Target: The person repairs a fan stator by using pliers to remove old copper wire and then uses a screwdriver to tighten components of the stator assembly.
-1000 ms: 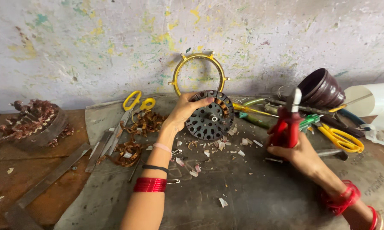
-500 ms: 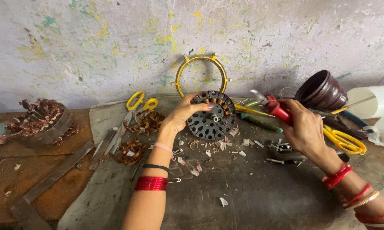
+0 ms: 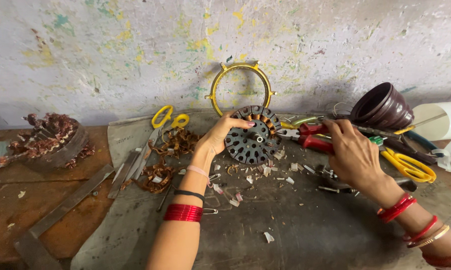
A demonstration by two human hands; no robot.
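Note:
A round black motor stator (image 3: 255, 137) with copper windings stands tilted on the dark mat (image 3: 295, 235). My left hand (image 3: 220, 132) grips its left rim, thumb on top. My right hand (image 3: 353, 152) holds red-handled pliers (image 3: 313, 137) low over the mat, their tip pointing left at the stator's right edge. Red bangles circle both wrists.
A yellow metal ring (image 3: 240, 90) leans on the wall behind the stator. Yellow scissors (image 3: 168, 120) and stripped copper wire (image 3: 168, 155) lie left; another wound stator (image 3: 48, 140) far left. Second yellow scissors (image 3: 410, 167), a dark bowl (image 3: 383, 107), a white roll (image 3: 443, 122) right. Flat metal bars (image 3: 65, 210) front left.
My right hand has lowered the pliers from upright and swung them left toward the stator. My left hand has stayed on the stator.

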